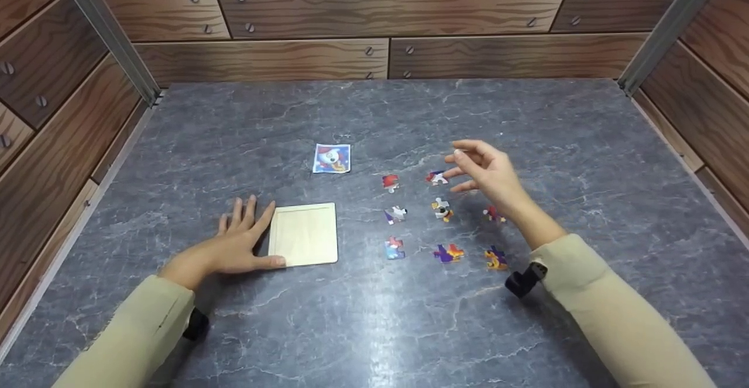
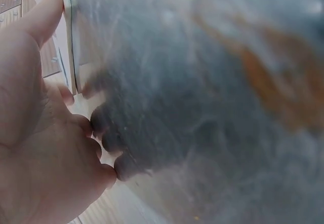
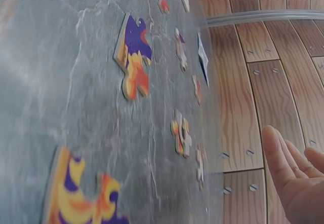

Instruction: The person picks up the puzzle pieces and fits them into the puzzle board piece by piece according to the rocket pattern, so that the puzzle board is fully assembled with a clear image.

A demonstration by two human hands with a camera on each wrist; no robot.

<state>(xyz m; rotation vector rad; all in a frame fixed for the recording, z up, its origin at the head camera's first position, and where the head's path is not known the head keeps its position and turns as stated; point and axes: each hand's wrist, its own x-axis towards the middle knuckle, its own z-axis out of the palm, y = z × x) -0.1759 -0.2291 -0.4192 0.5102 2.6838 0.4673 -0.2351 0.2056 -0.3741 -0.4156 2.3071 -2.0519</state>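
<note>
Walls (image 1: pixel 298 7): printed wood planks with screw heads, standing at 12, 10 and 2 o'clock, a grey metal post (image 1: pixel 105 31) at each far corner.
Tabletop (image 1: pixel 234 119): grey with pale marble veins, a bright streak of light running down it near 6 o'clock.
Wooden board (image 1: pixel 303 234): pale, nearly square, lying flat just beside the left hand.
Left hand (image 1: pixel 234 247): at the board's 9 o'clock edge, fingers spread, thumb lying on the 7 to 8 o'clock corner, forefinger tip by the 10 to 11 o'clock corner.
Right hand (image 1: pixel 485 171): between 2 and 3 o'clock from the board, raised clear of the tabletop, fingers spread and loosely bent, thumb near the forefinger.
Picture card (image 1: pixel 332 158): about 1 o'clock from the board, a white figure with red on a blue ground.
Puzzle pieces: eight showed, all apart from one another, at the board's 3 o'clock side.
Middle piece (image 1: pixel 442 209): white, yellow and black.
Round the middle piece: red-white-blue piece (image 1: pixel 436 178) at 12, purple-tipped white piece (image 1: pixel 395 215) at 9, mostly red piece (image 1: pixel 494 213) at 3, purple-orange piece (image 1: pixel 449 253) at 6.
Other corners of the layout: red-and-white piece (image 1: pixel 390 183) at 10, light-blue piece (image 1: pixel 394 248) near 8, yellow-purple piece (image 1: pixel 496 257) between 4 and 5.
Sleeves (image 1: pixel 614 312): pale khaki, a black device (image 1: pixel 525 280) under each cuff.
</note>
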